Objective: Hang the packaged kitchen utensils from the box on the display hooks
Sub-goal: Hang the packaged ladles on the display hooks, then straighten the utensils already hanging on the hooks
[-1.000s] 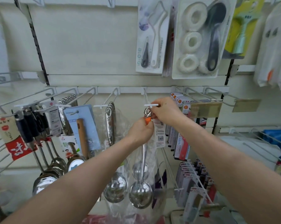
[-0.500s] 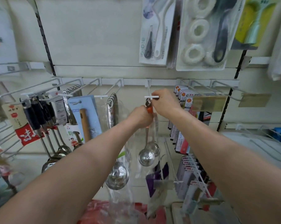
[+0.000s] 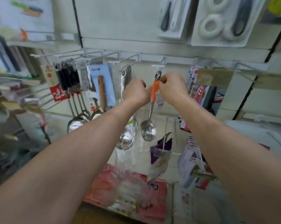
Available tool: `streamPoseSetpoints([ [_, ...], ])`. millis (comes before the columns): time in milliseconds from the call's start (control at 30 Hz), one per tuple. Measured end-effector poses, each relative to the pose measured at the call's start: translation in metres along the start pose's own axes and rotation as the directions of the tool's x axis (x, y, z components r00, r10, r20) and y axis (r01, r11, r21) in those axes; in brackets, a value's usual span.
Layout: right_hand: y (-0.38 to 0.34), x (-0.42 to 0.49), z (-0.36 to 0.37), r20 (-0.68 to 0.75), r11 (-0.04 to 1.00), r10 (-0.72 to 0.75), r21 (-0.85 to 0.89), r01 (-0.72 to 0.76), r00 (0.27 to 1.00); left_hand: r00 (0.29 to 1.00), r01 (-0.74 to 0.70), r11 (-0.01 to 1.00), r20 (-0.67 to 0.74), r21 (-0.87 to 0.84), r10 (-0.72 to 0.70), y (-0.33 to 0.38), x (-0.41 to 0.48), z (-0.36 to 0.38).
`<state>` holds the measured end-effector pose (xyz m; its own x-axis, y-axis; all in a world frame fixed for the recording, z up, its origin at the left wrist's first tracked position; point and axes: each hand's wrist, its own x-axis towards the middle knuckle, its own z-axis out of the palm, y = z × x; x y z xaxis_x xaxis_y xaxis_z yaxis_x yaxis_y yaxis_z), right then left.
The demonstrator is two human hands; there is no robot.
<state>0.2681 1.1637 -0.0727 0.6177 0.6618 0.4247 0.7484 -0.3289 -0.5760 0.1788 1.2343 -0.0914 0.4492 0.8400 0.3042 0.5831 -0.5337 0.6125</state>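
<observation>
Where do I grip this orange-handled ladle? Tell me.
Pinch the orange grip just below the metal loop, from the right, like the right hand: the ladle hangs bowl down, leaving the loop free for the hook.

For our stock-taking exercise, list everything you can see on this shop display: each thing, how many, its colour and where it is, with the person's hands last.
ladle: one, steel with orange grip, in a clear bag, held just below a hook
hook: one, white, centre of the rail
hung ladles: several, steel, next hook to the left
black-handled utensils: several, further left
blue card: one, carrying a wooden-handled tool, between those two groups
ring pack: one, white, top right
red packet: one, bottom centre
left hand: curled round the ladle's handle
right hand: pinches the orange grip
</observation>
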Motion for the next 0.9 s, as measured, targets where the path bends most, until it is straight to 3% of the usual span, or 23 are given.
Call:
streamPoseSetpoints([
  [233,-0.013,-0.037,0.035,0.018,1.000,-0.019,-0.005,0.019,1.000,0.977,0.156,0.987,-0.150,0.032,-0.150,-0.048,-0.040,-0.015],
  [433,-0.029,-0.083,0.090,0.081,0.996,-0.078,0.047,0.075,0.994,0.918,0.293,0.955,-0.291,0.041,-0.270,-0.110,-0.075,-0.020],
  [667,-0.061,-0.147,0.158,0.209,0.988,-0.155,0.011,0.156,0.966,0.854,0.479,0.861,-0.318,0.172,-0.412,-0.195,-0.126,-0.046],
  [900,-0.130,-0.198,0.228,0.381,0.960,-0.270,0.034,0.278,0.884,0.797,0.595,0.742,-0.346,0.307,-0.496,-0.285,-0.169,-0.088],
])
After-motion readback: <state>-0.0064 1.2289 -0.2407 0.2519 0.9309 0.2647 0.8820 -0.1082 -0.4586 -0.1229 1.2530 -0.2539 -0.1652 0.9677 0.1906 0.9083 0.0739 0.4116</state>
